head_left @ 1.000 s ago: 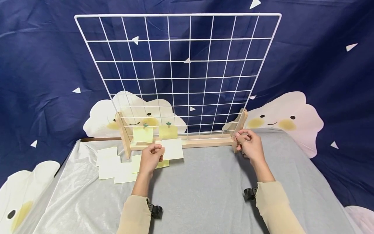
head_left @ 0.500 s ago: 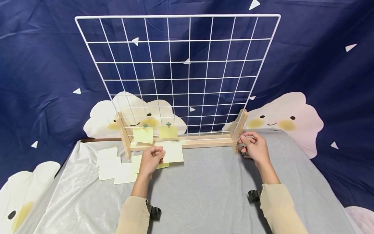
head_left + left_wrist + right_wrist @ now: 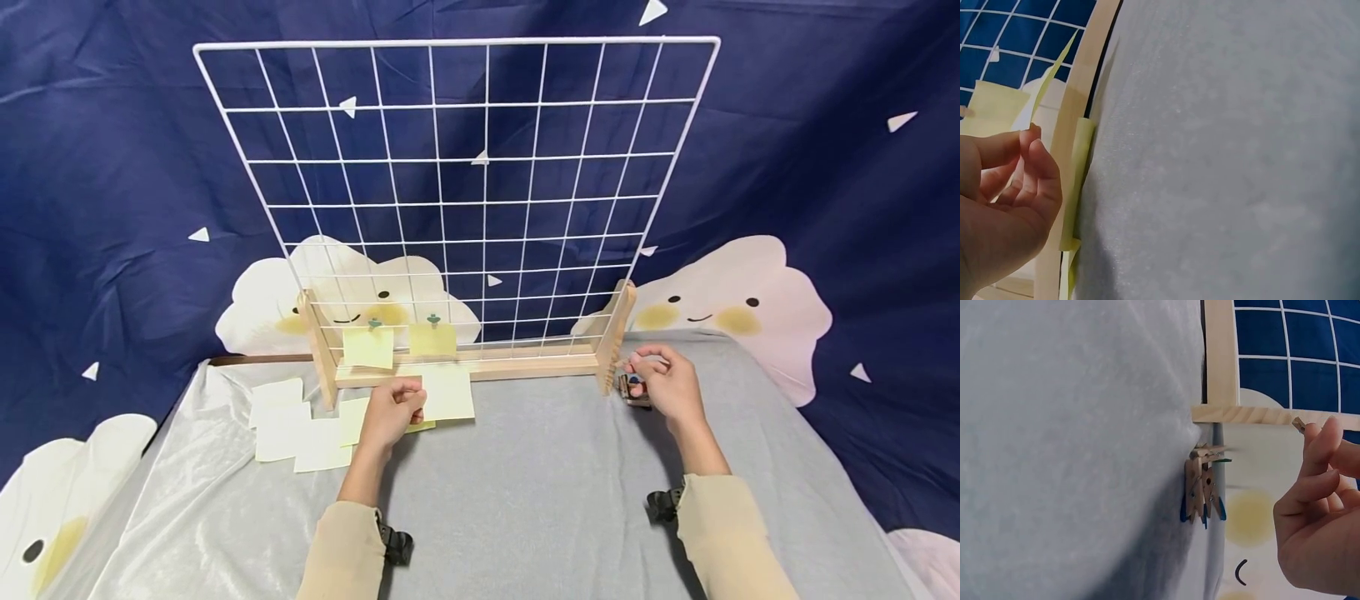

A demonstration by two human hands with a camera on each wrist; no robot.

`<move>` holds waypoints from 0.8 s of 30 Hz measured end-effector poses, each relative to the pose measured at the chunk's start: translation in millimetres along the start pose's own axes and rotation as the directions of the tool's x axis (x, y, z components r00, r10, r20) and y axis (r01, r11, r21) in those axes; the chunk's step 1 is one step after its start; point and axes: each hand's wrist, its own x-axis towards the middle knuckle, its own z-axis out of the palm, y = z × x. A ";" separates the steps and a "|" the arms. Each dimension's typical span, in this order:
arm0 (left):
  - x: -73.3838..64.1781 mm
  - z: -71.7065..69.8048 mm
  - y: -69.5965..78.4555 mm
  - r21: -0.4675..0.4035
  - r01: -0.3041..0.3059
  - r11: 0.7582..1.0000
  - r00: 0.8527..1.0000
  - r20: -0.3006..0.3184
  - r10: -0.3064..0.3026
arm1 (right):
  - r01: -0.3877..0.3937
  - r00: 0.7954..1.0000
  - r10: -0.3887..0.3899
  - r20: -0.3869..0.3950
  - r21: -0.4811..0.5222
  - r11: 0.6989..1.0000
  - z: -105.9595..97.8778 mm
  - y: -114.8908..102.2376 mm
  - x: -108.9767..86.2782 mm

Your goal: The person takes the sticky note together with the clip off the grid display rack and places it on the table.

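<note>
My left hand [image 3: 392,414] pinches the edge of a pale yellow paper note [image 3: 450,393] between thumb and fingertips, in front of the stand's base. In the left wrist view this note [image 3: 1047,81] is seen nearly edge-on, tilted upward. At the stand's right leg, my right hand [image 3: 672,387] pinches a small wooden clothespin [image 3: 1298,425], whose tip pokes out past the fingers. Below that hand lies a little heap of wooden clothespins [image 3: 1197,481] with blue and green parts. Two yellow notes [image 3: 367,347] hang from the grid by green-topped clips [image 3: 433,319].
A white wire grid [image 3: 485,202] stands upright in a wooden stand [image 3: 532,365] at the back of the cloth-covered table [image 3: 525,500]. Several pale notes [image 3: 321,444] lie overlapping to the left. Behind hangs a dark blue curtain [image 3: 810,167] with cloud faces.
My right hand has moved right and slightly nearer, away from the stand's leg, uncovering more of the clothespin heap. The note in my left hand has dropped slightly.
</note>
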 end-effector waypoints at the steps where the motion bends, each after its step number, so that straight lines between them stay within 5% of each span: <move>1: 0.1 0.0 -0.1 0.000 0.002 1.000 1.000 0.001 -0.002 | -0.004 1.000 0.004 0.001 0.000 1.000 -0.9 1.1 0.3; 8: 1.7 0.0 -4.1 0.012 -0.008 1.000 1.000 0.015 0.007 | -0.066 0.998 0.065 0.017 0.029 0.997 -8.6 8.9 3.3; 24: 5.9 3.3 -6.1 0.050 -0.003 0.999 0.999 0.041 0.001 | -0.139 0.989 0.143 0.028 -0.104 0.985 -18.1 22.7 4.8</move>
